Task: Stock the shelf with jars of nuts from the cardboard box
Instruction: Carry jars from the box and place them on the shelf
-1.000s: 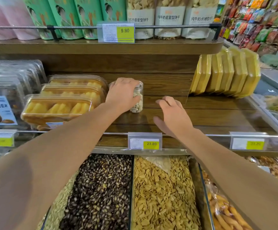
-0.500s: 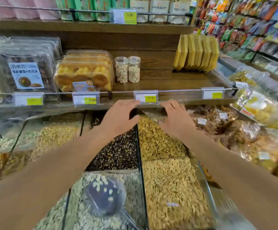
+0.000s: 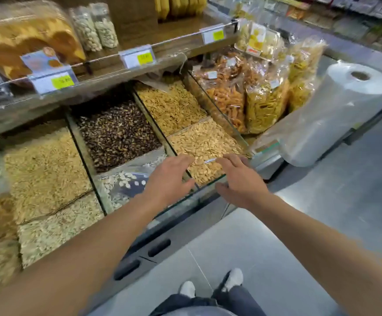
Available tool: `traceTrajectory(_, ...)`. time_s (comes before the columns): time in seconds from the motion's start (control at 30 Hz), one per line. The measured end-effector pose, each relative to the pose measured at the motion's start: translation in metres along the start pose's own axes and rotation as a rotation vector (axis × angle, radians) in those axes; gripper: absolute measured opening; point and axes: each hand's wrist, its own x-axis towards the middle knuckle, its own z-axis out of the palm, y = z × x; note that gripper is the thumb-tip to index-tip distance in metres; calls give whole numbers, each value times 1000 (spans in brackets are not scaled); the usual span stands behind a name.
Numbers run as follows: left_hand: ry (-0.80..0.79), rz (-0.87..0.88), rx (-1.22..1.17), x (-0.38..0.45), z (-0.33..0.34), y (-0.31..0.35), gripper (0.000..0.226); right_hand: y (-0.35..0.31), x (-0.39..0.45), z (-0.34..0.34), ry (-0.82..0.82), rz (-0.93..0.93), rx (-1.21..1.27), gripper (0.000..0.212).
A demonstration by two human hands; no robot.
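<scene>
Two clear jars of pale nuts (image 3: 94, 28) stand side by side on the wooden shelf (image 3: 169, 45), next to a plastic box of yellow pastries. My left hand (image 3: 169, 179) and my right hand (image 3: 238, 179) hover over the front glass edge of the bulk seed bins, well below and in front of the jars. Both hands hold nothing, with fingers spread. No cardboard box is in view.
Glass bulk bins (image 3: 117, 135) of dark and pale seeds sit below the shelf. Bagged snacks (image 3: 260, 94) stand at the right, beside a roll of plastic bags (image 3: 336, 110). Price tags (image 3: 137, 57) hang on the shelf rail. Grey floor and my shoes (image 3: 210, 286) show below.
My left hand let go of a jar on the shelf. Both hands drew back and down from the shelf to the bin's front edge, and my view tilted down and right.
</scene>
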Motion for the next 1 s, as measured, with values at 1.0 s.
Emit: traceTrajectory(1.0,-441,980,94,-168,273,583,63,305,-647,72,247,1109,88,58)
